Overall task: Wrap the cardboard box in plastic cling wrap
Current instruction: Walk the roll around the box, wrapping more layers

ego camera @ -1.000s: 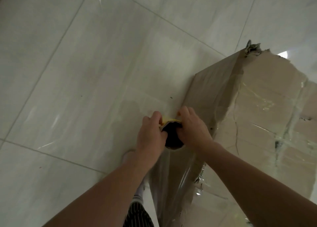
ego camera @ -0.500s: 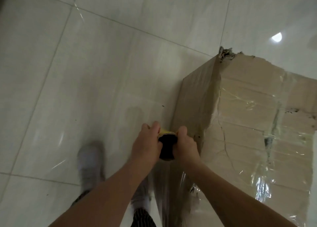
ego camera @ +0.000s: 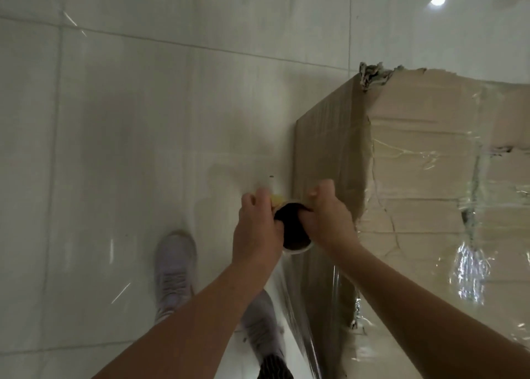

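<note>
One cardboard box (ego camera: 424,178) stands on the tiled floor (ego camera: 129,120) at the right, one top corner torn, its top and near side already under wrinkled, shiny cling wrap (ego camera: 470,275). Just beside its near vertical edge is one roll of wrap (ego camera: 294,229), upright, seen down its dark core. Two hands grip the roll's upper end: the left hand (ego camera: 258,229) and the right hand (ego camera: 327,215), fingers curled over the rim. Two pale shoes (ego camera: 173,269) show below. The box runs off the right and bottom edges. The roll's lower length is hidden by the arms. Where the film leaves it is hard to make out.
</note>
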A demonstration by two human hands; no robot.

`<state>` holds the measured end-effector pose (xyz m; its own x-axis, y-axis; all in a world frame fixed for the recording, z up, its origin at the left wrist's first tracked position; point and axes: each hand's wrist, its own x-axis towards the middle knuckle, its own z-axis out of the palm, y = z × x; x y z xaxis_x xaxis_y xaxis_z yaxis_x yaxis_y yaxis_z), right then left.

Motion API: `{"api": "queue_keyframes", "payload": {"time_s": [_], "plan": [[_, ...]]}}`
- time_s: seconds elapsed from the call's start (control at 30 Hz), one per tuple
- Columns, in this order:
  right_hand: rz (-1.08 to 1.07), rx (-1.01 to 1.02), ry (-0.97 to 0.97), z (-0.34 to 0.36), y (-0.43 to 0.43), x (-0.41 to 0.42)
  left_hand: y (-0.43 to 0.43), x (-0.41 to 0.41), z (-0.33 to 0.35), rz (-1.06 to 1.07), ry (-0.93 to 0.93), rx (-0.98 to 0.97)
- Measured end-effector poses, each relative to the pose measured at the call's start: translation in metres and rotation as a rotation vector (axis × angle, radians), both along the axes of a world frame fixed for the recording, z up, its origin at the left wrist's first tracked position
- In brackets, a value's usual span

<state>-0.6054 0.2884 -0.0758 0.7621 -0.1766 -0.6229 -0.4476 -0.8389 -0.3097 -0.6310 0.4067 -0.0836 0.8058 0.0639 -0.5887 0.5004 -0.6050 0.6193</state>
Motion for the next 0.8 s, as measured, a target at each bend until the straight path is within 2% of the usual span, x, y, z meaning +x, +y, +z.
{"api": "queue_keyframes", "payload": {"time_s": [0.07, 0.13, 0.23, 0.4, 0.5, 0.57, 0.63, 0.7, 0.73, 0.8], "plan": [[-0.223, 0.025, 0.109, 0.001, -0.001, -0.016, 0.001, 0.0, 0.001, 0.005, 0.015, -0.015], [-0.36, 0.069, 0.125, 0.002, 0.003, -0.028, 0.001, 0.002, 0.002, -0.039, 0.039, -0.019], [-0.364, 0.051, 0.038, -0.002, 0.007, -0.029, 0.003, 0.01, 0.002, -0.126, 0.054, -0.008], [0.084, -0.072, -0.083, -0.002, 0.002, -0.003, 0.011, 0.039, 0.003, -0.275, -0.021, 0.035], [0.487, -0.069, -0.336, -0.007, -0.008, 0.027, 0.01, 0.061, 0.003, -0.322, -0.089, 0.021], [0.637, -0.063, -0.428, -0.008, -0.015, 0.048, 0.006, 0.07, 0.003, -0.309, -0.121, 0.006], [0.704, -0.071, -0.428, -0.011, -0.02, 0.057, 0.0, 0.073, 0.0, -0.288, -0.134, 0.003], [0.668, -0.096, -0.389, -0.013, -0.018, 0.061, -0.004, 0.073, -0.004, -0.25, -0.143, 0.012], [0.567, -0.101, -0.361, -0.014, -0.017, 0.061, -0.006, 0.072, -0.005, -0.222, -0.148, 0.013], [0.21, -0.013, -0.248, -0.011, -0.014, 0.056, -0.009, 0.07, -0.007, -0.162, -0.142, 0.012]]}}
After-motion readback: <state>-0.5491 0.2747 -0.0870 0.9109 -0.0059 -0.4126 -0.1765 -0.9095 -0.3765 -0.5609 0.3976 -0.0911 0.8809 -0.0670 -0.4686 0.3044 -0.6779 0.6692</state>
